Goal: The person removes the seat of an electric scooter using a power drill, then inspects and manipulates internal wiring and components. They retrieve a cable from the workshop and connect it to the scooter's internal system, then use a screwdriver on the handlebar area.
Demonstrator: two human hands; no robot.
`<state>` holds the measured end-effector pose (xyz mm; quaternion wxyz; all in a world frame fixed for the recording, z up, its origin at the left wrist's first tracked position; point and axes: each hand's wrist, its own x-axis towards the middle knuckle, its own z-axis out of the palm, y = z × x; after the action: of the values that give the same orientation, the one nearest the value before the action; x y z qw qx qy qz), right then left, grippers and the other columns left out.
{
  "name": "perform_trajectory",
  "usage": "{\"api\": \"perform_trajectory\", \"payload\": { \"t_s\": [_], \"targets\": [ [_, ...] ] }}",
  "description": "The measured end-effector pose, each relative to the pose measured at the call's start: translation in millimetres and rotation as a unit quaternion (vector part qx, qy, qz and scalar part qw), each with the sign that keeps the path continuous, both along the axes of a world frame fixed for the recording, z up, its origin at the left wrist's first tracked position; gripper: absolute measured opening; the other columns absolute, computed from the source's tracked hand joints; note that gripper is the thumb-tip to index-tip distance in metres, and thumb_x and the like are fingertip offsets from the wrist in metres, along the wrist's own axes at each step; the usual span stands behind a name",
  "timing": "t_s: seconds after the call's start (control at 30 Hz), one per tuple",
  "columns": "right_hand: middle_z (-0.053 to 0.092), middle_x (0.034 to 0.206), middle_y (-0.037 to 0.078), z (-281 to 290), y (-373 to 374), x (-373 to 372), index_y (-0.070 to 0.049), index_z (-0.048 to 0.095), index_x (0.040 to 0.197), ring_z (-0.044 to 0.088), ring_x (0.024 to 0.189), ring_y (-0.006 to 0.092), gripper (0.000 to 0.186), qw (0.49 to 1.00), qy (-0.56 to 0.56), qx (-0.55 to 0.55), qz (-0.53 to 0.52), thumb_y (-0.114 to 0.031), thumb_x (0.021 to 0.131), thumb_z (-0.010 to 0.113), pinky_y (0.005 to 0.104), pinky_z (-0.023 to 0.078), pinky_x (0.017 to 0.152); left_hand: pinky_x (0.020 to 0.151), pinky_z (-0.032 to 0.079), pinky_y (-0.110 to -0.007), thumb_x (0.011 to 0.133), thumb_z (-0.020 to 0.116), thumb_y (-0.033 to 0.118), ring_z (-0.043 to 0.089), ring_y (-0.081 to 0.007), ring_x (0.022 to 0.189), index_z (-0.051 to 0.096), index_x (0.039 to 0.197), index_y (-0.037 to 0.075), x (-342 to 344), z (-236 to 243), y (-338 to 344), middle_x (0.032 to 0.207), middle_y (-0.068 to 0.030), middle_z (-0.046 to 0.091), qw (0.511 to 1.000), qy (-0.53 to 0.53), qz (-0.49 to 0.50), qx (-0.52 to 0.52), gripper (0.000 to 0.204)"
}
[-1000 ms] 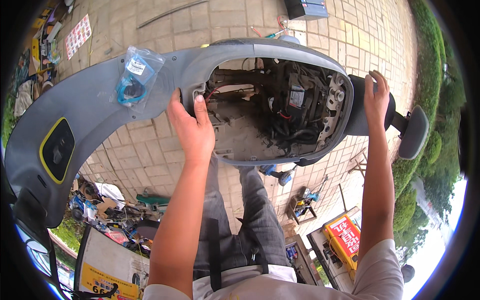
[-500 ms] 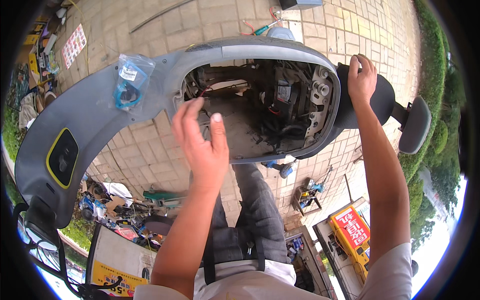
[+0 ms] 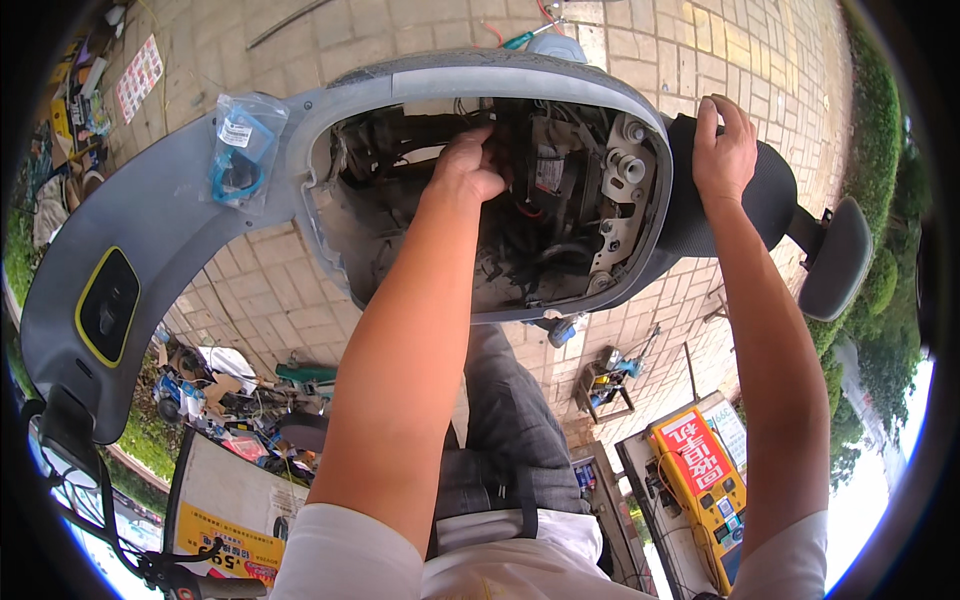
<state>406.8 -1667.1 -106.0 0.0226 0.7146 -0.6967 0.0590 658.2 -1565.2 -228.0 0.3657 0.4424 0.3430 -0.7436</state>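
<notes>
A grey electric scooter body (image 3: 150, 190) lies across the view, its under-seat compartment (image 3: 335, 235) uncovered. My left hand (image 3: 468, 168) reaches into it, beside a dark boxed part with a white label (image 3: 549, 172). Its thumb and forefinger are apart; the other fingertips are lost in shadow, and I see nothing held. Cables (image 3: 570, 252) and dusty dark parts surround the hand. On the right, my right hand (image 3: 724, 150) rests on the edge of the black rear seat (image 3: 765, 195), fingers laid over it, holding nothing. A metal bracket (image 3: 626, 205) lines the compartment's right end.
A clear plastic bag with a blue-edged part (image 3: 240, 155) lies on the scooter's floorboard. Beyond is a green-handled screwdriver (image 3: 520, 40) on the paving. Tools and clutter (image 3: 215, 385) lie lower left; a tool stand (image 3: 605, 385) and yellow machine (image 3: 705, 500) are lower right.
My left hand has moved forward and right, from above the compartment's near left side down inside it. My right hand stays on the rear seat. The view has shifted slightly.
</notes>
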Motion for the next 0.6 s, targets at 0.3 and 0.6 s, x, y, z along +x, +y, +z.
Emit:
{"api": "perform_trajectory", "payload": {
  "t_s": [0.3, 0.6],
  "targets": [
    [0.064, 0.103, 0.006, 4.2, 0.5, -0.2, -0.012, 0.067, 0.096, 0.055, 0.102, 0.0266, 0.029, 1.0, 0.018, 0.014, -0.007, -0.034, 0.087, 0.051, 0.0376, 0.038, 0.092, 0.084, 0.039, -0.029, 0.087, 0.064, 0.02, 0.056, -0.0122, 0.09, 0.064, 0.103, 0.008, 0.2, 117.3, 59.6, 0.102, -0.0015, 0.065, 0.955, -0.236, -0.048, -0.175, 0.02],
    [0.063, 0.106, 0.003, 0.4, -2.5, 1.5, -0.014, 0.066, 0.099, 0.054, 0.104, 0.0253, 0.031, 0.999, 0.036, 0.038, -0.014, -0.036, 0.088, 0.048, 0.0385, 0.036, 0.095, 0.074, 0.048, -0.032, 0.082, 0.063, 0.003, 0.059, -0.0258, 0.083, 0.062, 0.105, 0.001, -87.5, 159.3, 68.2, 0.101, -0.0106, 0.058, 0.655, -0.609, -0.22, -0.389, 0.023]
  ]
}}
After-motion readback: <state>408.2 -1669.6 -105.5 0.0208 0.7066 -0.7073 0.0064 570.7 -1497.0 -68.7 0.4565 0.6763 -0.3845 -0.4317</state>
